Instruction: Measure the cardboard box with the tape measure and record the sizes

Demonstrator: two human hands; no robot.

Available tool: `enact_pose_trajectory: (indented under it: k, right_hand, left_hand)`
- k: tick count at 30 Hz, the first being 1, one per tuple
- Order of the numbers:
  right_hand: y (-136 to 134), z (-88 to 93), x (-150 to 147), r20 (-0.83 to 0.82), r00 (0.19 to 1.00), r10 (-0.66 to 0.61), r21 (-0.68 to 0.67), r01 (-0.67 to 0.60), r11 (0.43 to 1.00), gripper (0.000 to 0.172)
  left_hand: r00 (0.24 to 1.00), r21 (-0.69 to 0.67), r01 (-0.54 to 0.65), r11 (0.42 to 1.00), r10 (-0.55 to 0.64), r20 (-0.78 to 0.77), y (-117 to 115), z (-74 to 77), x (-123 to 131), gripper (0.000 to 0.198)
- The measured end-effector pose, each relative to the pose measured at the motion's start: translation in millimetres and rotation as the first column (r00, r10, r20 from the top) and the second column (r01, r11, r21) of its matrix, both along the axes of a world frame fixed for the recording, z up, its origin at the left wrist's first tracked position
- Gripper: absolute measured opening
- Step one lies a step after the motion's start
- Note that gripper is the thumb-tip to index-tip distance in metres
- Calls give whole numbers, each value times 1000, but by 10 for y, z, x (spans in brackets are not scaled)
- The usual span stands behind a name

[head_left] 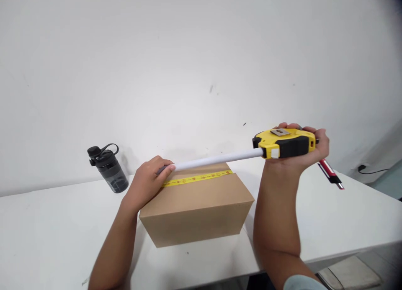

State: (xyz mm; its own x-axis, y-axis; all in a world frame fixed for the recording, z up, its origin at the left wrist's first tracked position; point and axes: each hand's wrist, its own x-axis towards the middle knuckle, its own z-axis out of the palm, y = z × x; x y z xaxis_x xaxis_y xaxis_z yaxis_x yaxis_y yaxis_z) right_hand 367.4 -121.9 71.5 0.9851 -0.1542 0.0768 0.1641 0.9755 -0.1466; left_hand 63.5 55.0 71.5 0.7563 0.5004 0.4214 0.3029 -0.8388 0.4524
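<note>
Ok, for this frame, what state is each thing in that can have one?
Tape measure: blade pulled out, straight.
Box: closed, yellow tape along its top.
Bottle: capped, standing.
Red-and-black tool: lying on the table.
Black plug: too small to tell whether plugged in.
Left hand: closed on the blade's end.
Right hand: closed around the tape measure.

Yellow tape measure (290,144), blade (216,159) out over carton (197,204)

Tape measure (290,144) in right grip (305,159); end of blade (220,158) in left grip (150,179), near cardboard box (201,202).
</note>
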Motion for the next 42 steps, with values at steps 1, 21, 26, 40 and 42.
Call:
enact_pose_trajectory:
  k: [1, 21, 26, 40, 42]
  right_hand:
    - [18, -34, 26, 25, 1000, -1, -18, 1, 1000, 21]
    - [374, -112, -417, 271, 954, 129, -213, -72, 974, 33]
    - [361, -119, -400, 263, 955, 136, -207, -81, 975, 33]
    - [358, -63, -453, 461, 884, 81, -279, 58, 959, 36]
    - [385, -91, -388, 484, 870, 92, -353, 98, 930, 41]
  left_hand:
    - [1000, -12, 14, 1000, -14, -3, 2, -3, 3, 30]
    - [989, 11, 146, 989, -146, -2, -46, 5, 40, 33]
    - [989, -11, 144, 990, -144, 20, -69, 12, 35, 31]
    - [980, 35, 162, 986, -157, -123, -47, 24, 27, 27]
    - [982, 59, 157, 986, -149, -120, -45, 22, 26, 29]
